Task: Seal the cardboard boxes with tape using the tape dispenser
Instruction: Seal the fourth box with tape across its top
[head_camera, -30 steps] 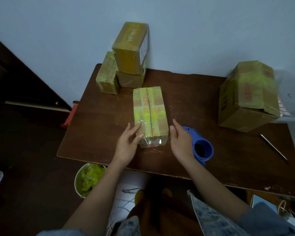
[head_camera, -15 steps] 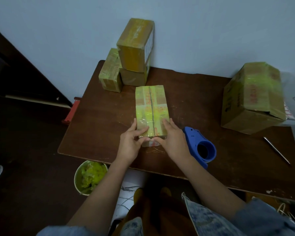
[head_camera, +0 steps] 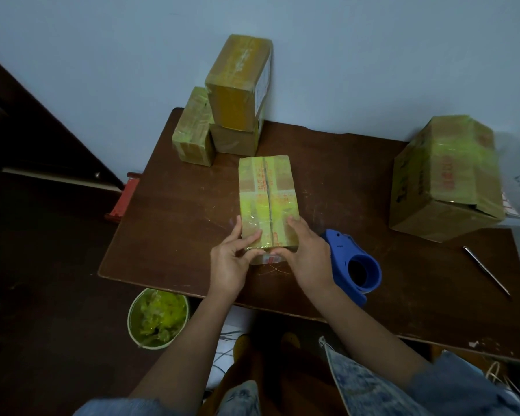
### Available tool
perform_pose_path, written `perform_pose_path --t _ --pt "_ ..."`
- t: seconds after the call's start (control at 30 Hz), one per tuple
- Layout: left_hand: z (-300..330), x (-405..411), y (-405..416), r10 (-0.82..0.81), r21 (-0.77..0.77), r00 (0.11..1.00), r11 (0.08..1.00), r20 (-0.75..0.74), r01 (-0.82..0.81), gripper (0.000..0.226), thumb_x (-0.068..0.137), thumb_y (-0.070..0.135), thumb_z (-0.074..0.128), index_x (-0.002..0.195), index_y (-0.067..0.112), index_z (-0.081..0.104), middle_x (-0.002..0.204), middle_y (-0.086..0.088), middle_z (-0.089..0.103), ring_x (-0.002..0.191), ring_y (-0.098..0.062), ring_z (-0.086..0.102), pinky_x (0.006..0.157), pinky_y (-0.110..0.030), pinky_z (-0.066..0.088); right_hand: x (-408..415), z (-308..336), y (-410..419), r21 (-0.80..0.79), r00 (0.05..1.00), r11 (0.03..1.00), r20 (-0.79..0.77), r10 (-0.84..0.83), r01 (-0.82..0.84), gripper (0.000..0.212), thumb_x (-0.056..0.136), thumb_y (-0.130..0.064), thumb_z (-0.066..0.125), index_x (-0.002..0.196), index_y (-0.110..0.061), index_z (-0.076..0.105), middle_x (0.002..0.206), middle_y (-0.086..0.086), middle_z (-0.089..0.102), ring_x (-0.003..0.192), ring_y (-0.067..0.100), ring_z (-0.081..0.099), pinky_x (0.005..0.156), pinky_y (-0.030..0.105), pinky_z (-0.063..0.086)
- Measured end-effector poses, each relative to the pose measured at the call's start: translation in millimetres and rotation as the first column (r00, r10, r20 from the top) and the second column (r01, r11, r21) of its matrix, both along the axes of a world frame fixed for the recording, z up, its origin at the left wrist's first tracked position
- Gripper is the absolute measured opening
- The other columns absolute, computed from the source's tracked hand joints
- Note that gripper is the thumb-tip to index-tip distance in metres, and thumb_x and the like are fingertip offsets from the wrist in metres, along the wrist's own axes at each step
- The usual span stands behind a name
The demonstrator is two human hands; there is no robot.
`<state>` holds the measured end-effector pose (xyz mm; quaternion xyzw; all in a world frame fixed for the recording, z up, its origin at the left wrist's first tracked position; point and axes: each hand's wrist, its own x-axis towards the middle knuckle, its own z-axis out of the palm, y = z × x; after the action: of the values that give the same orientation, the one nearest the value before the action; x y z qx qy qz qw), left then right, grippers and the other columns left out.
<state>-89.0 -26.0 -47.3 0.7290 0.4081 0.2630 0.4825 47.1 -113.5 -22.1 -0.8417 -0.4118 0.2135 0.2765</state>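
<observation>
Left hand: the left hand [head_camera: 228,262] grips the near left corner of the taped box [head_camera: 267,202], thumb lying on the taped top, fingers along the left side.
Right hand: the right hand [head_camera: 308,253] grips the near right corner of the same box, fingers curled over the top edge, thumb tucked at the near end face.
Taped box: lies flat in the middle of the tabletop [head_camera: 342,181], long side running from near edge toward far edge, a seam down the top under glossy yellowish tape.
Writing: red printing shows through the tape on the box, too blurred to read; red characters on the large box [head_camera: 445,175] at the right edge are likewise unreadable; a white label on the top stacked box [head_camera: 237,82] is too small to read.
Tape dispenser: the blue tape dispenser [head_camera: 354,265] rests on the tabletop just right of the right hand, near the near edge.
Far left corner: three boxes stacked against the wall.
Right side: a thin metal rod [head_camera: 487,270] lies near the right edge.
Open room: bare tabletop left of the taped box and between it and the large box.
Floor: a bucket [head_camera: 158,318] of crumpled tape below the near edge.
</observation>
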Motion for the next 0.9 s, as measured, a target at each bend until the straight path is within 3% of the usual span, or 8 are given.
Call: perform_pose_path --t 0.17,0.33,0.47,0.57,0.63,0.73,0.8,0.9 --pt "1 -7 1 -0.031 -0.104 0.999 0.994 0.006 0.032 0.068 0.077 -0.012 0.072 0.121 0.039 0.059 0.15 0.004 0.035 0.139 -0.019 0.04 0.11 -0.038 0.041 7 -6 -7 0.065 0.995 0.998 -0.102 0.004 0.002 0.072 0.079 -0.009 0.079 0.143 -0.019 0.048 0.148 -0.001 0.049 0.131 0.017 0.05 0.109 0.023 0.035" --pt "3 -16 1 0.014 -0.335 0.991 0.942 0.136 0.033 0.078 0.086 -0.018 0.052 0.146 0.029 0.037 0.146 0.003 0.047 0.134 -0.01 0.046 0.11 -0.035 0.04 11 5 -15 0.12 0.792 0.933 -0.571 -0.214 0.338 0.068 0.093 -0.038 0.064 0.152 -0.027 0.033 0.143 -0.01 0.049 0.127 0.002 0.047 0.094 0.011 0.042" --pt "18 -2 0 0.178 -0.435 0.972 0.896 0.152 -0.095 0.052 0.097 0.007 0.054 0.146 0.02 0.04 0.138 0.008 0.05 0.115 0.01 0.051 0.088 -0.007 0.045 6 3 -9 0.109 0.775 0.934 -0.595 -0.214 0.341 0.059 0.096 -0.045 0.056 0.149 -0.026 0.04 0.139 -0.012 0.053 0.126 0.003 0.05 0.101 0.022 0.045" --pt "14 10 -2 0.123 -0.455 0.985 0.889 0.122 -0.054 0.054 0.101 0.044 0.043 0.151 0.033 0.028 0.155 0.01 0.032 0.14 -0.005 0.033 0.111 -0.02 0.033 -2 -1 -3 0.121 0.768 0.925 -0.601 -0.221 0.361 0.048 0.098 -0.046 0.051 0.142 -0.028 0.049 0.121 -0.022 0.059 0.112 -0.005 0.055 0.091 0.015 0.047" --pt "13 17 -5 0.148 -0.484 0.98 0.872 0.13 -0.067 0.058 0.098 0.054 0.034 0.152 0.038 0.021 0.16 0.008 0.021 0.145 -0.008 0.022 0.119 -0.033 0.024 -2 -3 3 0.096 0.707 0.869 -0.628 -0.326 0.486 0.047 0.102 -0.05 0.038 0.138 -0.025 0.054 0.123 -0.016 0.061 0.116 0.002 0.056 0.097 0.021 0.046" --pt "21 30 -3 0.344 -0.48 0.928 0.844 0.145 -0.238 0.05 0.105 0.04 0.028 0.153 0.026 0.024 0.157 0.005 0.028 0.133 0.0 0.029 0.098 -0.006 0.03 4 1 16 0.04 0.558 0.752 -0.697 -0.451 0.658 0.05 0.104 -0.05 0.031 0.138 -0.02 0.054 0.136 -0.004 0.059 0.125 0.01 0.054 0.109 0.036 0.042" --pt "25 39 6 0.45 -0.463 0.878 0.82 0.162 -0.335 0.047 0.107 0.033 0.027 0.151 0.019 0.03 0.155 0.004 0.032 0.132 0.001 0.031 0.085 0.004 0.029 8 8 29 0.062 0.487 0.66 -0.726 -0.485 0.749 0.046 0.106 -0.044 0.031 0.133 -0.018 0.057 0.133 -0.002 0.061 0.122 0.009 0.056 0.108 0.033 0.043" --pt "20 53 19 0.498 -0.437 0.851 0.811 0.165 -0.39 0.045 0.106 0.036 0.026 0.148 0.023 0.039 0.152 0.007 0.039 0.136 -0.002 0.035 0.097 -0.007 0.03 6 13 50 0.121 0.441 0.533 -0.725 -0.528 0.837 0.042 0.107 -0.039 0.032 0.125 -0.016 0.062 0.123 -0.004 0.066 0.112 0.004 0.06 0.1 0.026 0.046"
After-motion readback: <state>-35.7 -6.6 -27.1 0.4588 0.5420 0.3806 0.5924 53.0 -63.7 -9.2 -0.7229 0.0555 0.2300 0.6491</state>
